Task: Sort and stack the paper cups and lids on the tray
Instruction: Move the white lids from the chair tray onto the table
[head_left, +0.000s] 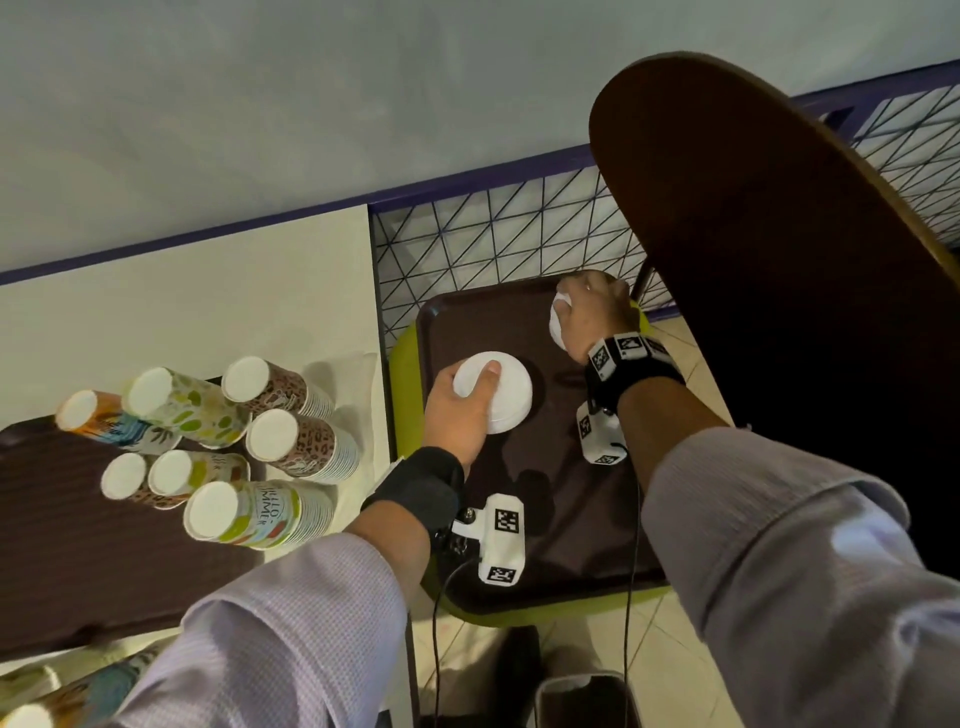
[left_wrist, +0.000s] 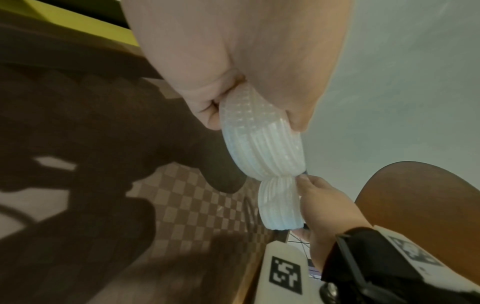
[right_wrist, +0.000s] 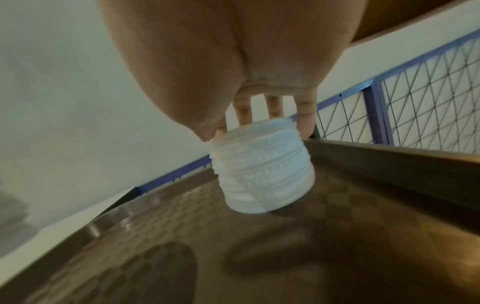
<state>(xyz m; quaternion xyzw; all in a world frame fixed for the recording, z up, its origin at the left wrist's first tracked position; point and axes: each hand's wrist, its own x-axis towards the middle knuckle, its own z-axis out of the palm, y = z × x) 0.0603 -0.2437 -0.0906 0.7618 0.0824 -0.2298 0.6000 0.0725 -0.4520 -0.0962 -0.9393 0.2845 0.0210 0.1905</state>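
A dark brown tray (head_left: 566, 519) lies on a green stool seat. My left hand (head_left: 457, 410) grips a stack of white lids (head_left: 498, 392) above the tray's left part; the same lid stack (left_wrist: 262, 144) shows ribbed edges in the left wrist view. My right hand (head_left: 592, 312) grips a second stack of white lids (head_left: 557, 319) at the tray's far right corner. This second lid stack (right_wrist: 262, 170) stands tilted with its lower edge on the tray (right_wrist: 337, 257). Several stacks of patterned paper cups (head_left: 208, 447) lie upside down on another brown tray (head_left: 78, 545) at the left.
A white table (head_left: 182, 301) holds the left tray. A brown chair back (head_left: 779, 260) rises at the right, close to my right arm. A blue wire-mesh fence (head_left: 493, 244) runs behind the stool. A small bin (head_left: 587, 701) sits on the floor below.
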